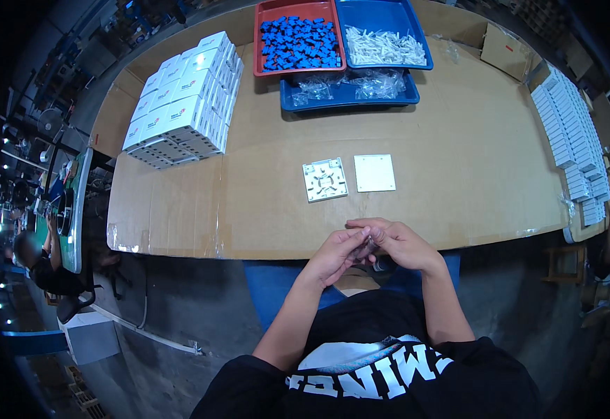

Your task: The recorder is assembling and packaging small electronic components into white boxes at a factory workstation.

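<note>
At the front edge of the table my left hand (337, 255) and my right hand (408, 244) meet, fingers closed together. Between them is something small and shiny (366, 249), perhaps clear plastic; the fingers hide most of it. Beyond my hands, a shallow white plastic tray-like housing (325, 181) lies with its moulded inside facing up. Close to its right, and apart from it, lies a flat white square cover (375, 173). Neither hand touches these two parts.
Cardboard covers the table (270, 216). White boxes (179, 101) are stacked at back left. A red tray (298, 70) of blue parts and a blue tray (389, 65) of white pieces rest above another blue tray (350, 105) with clear bags. White units (570, 133) line the right edge.
</note>
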`<state>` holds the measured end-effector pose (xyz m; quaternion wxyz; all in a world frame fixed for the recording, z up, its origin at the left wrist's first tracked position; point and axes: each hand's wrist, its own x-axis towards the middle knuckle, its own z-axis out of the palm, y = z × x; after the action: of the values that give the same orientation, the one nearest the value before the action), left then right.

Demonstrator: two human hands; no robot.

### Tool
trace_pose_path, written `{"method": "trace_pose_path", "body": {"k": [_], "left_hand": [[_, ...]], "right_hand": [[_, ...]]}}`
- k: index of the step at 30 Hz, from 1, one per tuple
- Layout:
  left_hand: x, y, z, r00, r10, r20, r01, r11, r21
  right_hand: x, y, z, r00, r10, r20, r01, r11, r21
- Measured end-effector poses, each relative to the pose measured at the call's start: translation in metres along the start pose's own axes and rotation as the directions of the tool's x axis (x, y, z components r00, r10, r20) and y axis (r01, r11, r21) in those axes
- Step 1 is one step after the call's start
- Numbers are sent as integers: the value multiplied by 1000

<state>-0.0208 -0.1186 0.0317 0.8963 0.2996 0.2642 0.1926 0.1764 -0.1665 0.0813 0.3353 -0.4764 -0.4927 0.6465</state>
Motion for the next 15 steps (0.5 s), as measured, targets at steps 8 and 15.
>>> {"method": "trace_pose_path", "body": {"k": [8,15], "left_hand": [[1,-2,1,999,-32,12,32,999,-2],[-4,10,9,994,-108,4,108,992,-66]], "right_hand": [[2,1,1,989,-147,-10,142,972,-187],[0,-12,3,993,114,-17,-113,993,28]]}}
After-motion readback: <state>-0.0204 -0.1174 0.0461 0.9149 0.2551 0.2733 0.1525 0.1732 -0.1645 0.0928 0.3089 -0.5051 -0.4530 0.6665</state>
